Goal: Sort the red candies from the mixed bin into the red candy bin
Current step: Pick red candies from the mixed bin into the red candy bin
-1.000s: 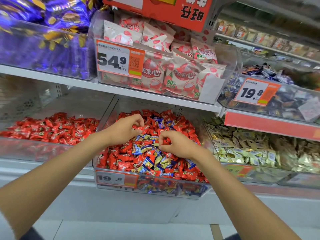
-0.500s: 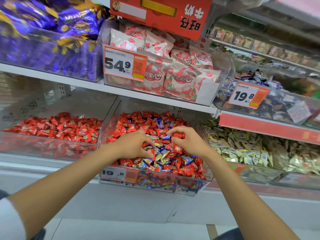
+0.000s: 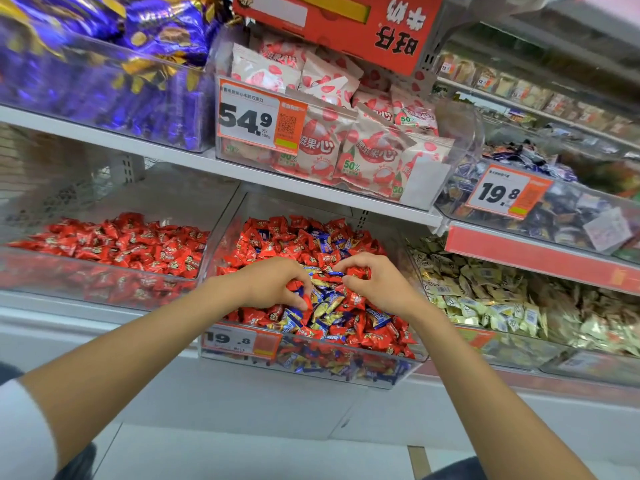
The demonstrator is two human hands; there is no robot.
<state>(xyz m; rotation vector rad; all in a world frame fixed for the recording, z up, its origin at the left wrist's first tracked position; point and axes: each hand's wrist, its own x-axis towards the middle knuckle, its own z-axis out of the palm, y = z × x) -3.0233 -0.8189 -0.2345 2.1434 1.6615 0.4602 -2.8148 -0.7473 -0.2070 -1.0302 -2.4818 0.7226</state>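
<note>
Here, in the middle of the mixed bin point(image 3: 346, 370): left hand point(image 3: 273, 285) with curled fingers pinching a red candy point(image 3: 306, 302), right hand point(image 3: 382, 291) just beside, thumb and forefinger pinching a second red candy point(image 3: 358, 272). Adjoining at left, red candy bin point(image 3: 86, 284).

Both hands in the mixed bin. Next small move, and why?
Probably lift the left hand and carry it to the red candy bin: it grips red candies, and that bin sits just left of the mixed bin.
</note>
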